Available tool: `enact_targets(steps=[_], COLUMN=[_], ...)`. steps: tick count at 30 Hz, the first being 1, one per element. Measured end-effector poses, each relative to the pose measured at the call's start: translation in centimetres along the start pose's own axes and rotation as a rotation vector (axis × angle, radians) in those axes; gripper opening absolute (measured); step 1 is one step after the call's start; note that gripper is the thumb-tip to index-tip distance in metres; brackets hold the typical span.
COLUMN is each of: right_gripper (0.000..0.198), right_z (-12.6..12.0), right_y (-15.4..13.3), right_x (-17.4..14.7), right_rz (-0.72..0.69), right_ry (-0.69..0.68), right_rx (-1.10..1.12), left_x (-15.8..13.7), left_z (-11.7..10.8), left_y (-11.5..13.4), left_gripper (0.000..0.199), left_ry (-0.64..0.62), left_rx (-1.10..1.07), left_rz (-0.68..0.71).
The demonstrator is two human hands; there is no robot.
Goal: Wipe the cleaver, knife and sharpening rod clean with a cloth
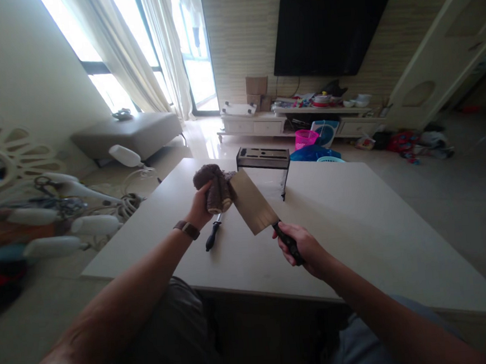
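My left hand (205,203) is closed around a bunched grey-brown cloth (215,191), held over the white table. In my right hand (302,244) is the black handle of a cleaver (253,202). Its broad blade points up and to the left, with the far end at the cloth's right side; whether they touch I cannot tell. Below the cloth lies a tool with a black handle (214,237) and a thin metal shaft, partly hidden by the cloth. Behind the blade stands a knife block (264,160) with a slotted dark top and clear front.
The white table (339,225) spreads before me. To its left is a lamp with several white shades (95,224). Beyond the table are a grey bench (138,131), a pink basket (306,138) and a cluttered TV cabinet (259,126) under a wall television (332,29).
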State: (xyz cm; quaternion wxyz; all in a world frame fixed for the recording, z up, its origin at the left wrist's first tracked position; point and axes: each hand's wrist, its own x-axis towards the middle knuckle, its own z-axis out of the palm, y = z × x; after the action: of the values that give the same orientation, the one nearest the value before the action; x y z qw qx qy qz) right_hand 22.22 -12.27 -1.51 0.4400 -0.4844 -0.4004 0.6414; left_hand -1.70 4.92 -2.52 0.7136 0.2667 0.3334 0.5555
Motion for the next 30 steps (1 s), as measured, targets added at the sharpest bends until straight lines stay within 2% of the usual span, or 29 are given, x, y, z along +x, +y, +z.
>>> enact_targets(steps=[5,11,14,20,22,24,28,30], right_gripper=[0.042,0.038,0.036,0.037,0.038,0.040,0.042,0.039], right_z=[-0.7,-1.3,-1.5,-1.8,-1.5,-1.1,-0.4,-0.4], right_y=[-0.8,-2.0,-2.4,-1.5,-1.0,-0.8,-1.4,-1.9], right_x=[0.1,0.2,0.3,0.7,0.7,0.6,0.1,-0.2], right_rz=[-0.042,-0.078,-0.120,-0.357,-0.386,-0.359,-0.277,-0.265], right_ry=[0.077,0.155,0.185,0.311,0.327,0.310,0.233,0.205], right_rx=[0.046,0.092,0.100,-0.198,-0.243,-0.156,0.228,0.351], left_x=[-1.1,-1.9,-2.2,-2.6,-2.9,-3.4,-4.3,-4.4], left_z=[-0.8,-1.0,-0.6,0.1,0.7,1.6,3.4,3.9], left_y=[0.2,-0.7,-1.0,-2.4,-3.1,-3.6,-4.2,-4.4], left_gripper=[0.047,0.057,0.064,0.072,0.074,0.078,0.086,0.089], left_ry=[-0.148,-0.161,-0.213,-0.312,-0.352,-0.372,-0.413,-0.428], left_rx=[-0.133,-0.104,-0.079,-0.155,-0.201,-0.230,-0.234,-0.221], left_rz=[-0.028,-0.011,-0.049,-0.191,-0.265,-0.311,-0.337,-0.346])
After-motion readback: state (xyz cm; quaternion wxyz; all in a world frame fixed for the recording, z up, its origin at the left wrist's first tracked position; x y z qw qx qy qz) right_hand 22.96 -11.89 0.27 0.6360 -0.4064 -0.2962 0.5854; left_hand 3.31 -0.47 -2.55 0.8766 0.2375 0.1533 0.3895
